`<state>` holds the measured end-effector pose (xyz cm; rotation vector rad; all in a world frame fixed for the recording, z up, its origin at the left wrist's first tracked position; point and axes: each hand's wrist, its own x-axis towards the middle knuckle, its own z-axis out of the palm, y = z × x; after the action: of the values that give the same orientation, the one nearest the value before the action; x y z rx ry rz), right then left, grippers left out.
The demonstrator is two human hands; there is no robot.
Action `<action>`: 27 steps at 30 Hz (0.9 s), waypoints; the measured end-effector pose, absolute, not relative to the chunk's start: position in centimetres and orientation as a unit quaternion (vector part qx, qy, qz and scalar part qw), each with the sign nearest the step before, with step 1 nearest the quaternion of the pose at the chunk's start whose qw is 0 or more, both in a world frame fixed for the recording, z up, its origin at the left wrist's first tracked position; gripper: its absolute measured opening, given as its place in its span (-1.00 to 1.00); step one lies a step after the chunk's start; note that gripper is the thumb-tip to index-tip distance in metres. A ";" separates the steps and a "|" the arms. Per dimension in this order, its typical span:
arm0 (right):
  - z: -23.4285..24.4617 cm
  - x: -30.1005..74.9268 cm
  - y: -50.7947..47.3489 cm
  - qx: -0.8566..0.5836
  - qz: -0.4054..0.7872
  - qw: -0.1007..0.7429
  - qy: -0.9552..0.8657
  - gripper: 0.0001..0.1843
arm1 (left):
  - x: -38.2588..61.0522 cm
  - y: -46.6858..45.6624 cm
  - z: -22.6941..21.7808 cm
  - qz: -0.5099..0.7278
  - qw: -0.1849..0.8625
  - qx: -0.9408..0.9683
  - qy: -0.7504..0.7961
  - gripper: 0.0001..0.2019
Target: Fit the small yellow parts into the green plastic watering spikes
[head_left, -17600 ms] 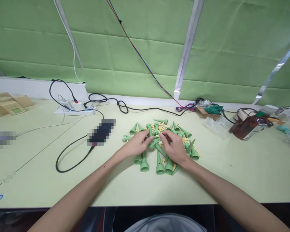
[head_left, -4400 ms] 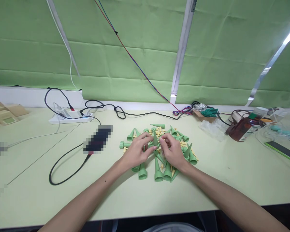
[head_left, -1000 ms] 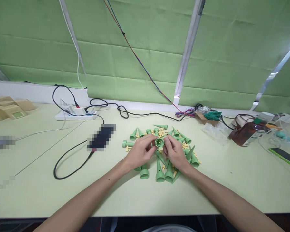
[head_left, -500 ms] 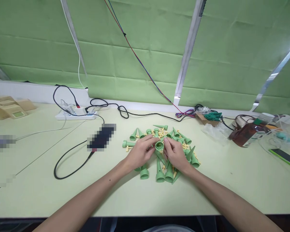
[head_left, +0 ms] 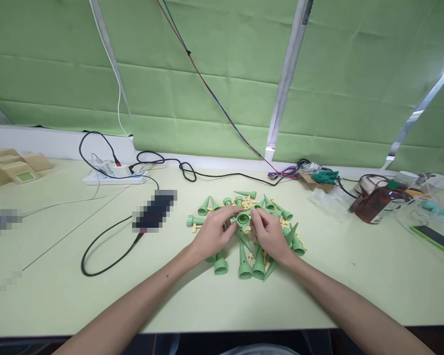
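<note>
My left hand [head_left: 216, 229] is closed around a green plastic watering spike [head_left: 243, 219], whose round open end faces me. Close against its other side is my right hand [head_left: 269, 231], thumb and fingers pinched together; what lies between them is hidden. Beneath and around both hands spread several more green cone-shaped spikes [head_left: 245, 264], some lying with their wide threaded ends toward me. Small yellow plastic valve pieces [head_left: 247, 202] are heaped behind the hands and scattered among the cones.
On the left, a blurred-out dark device [head_left: 154, 211] is joined by a black cable to a white power strip [head_left: 114, 177]. At right stand a brown bottle [head_left: 381, 203] and a clear plastic bag [head_left: 329, 203]. A green-edged phone [head_left: 434, 240] lies near the right edge.
The held spike's open end has shifted slightly up and tilted a little. Both hands stay in nearly the same place, and the pile looks unchanged.
</note>
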<state>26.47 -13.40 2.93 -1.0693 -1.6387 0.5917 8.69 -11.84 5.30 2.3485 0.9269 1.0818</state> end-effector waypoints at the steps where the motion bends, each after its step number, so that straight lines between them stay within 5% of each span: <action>1: 3.0 26.5 -13.4 -0.449 0.244 0.527 -0.680 -0.58 | 8.7 -11.9 5.4 0.389 0.213 0.829 0.340 -0.68; 6: 3.2 26.5 -13.5 -0.457 0.231 0.543 -0.666 -0.59 | 9.0 -12.1 6.0 0.403 0.314 0.776 0.369 -0.77; 11: 3.1 26.6 -13.4 -0.442 0.226 0.522 -0.694 -0.60 | 8.9 -11.9 5.7 0.364 0.382 0.763 0.373 -0.56; 27: 2.8 26.4 -13.2 -0.432 0.258 0.497 -0.708 -0.63 | 8.9 -11.9 5.9 0.342 0.372 0.779 0.371 -0.68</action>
<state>26.44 -13.19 2.76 -1.0452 -1.7135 0.6240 8.93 -11.85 5.88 1.9969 0.9505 0.8761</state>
